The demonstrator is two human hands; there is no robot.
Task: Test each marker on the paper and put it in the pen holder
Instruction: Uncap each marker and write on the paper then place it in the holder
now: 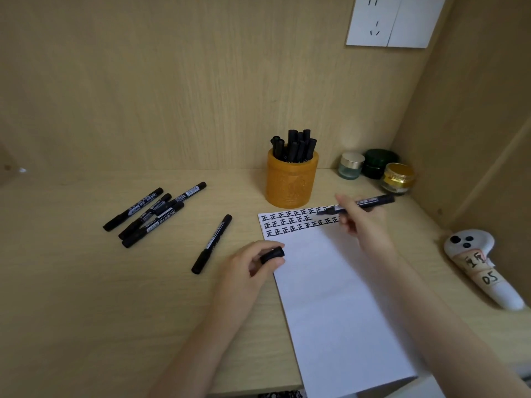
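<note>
My right hand (356, 218) grips an uncapped black marker (369, 203), its tip over the upper rows of black characters on the white paper (330, 297). My left hand (253, 264) rests at the paper's left edge and pinches the marker's black cap (273, 253). An orange pen holder (291, 182) behind the paper holds several capped black markers (296, 146). To the left, several black markers lie in a loose pile (152, 212), and a single marker (212, 244) lies nearer the paper.
Three small jars (376, 169) stand in the back right corner of the wooden desk. A white handheld device with labels (482, 265) lies at the right. A wall socket (393, 20) sits on the back panel. The side wall closes in on the right.
</note>
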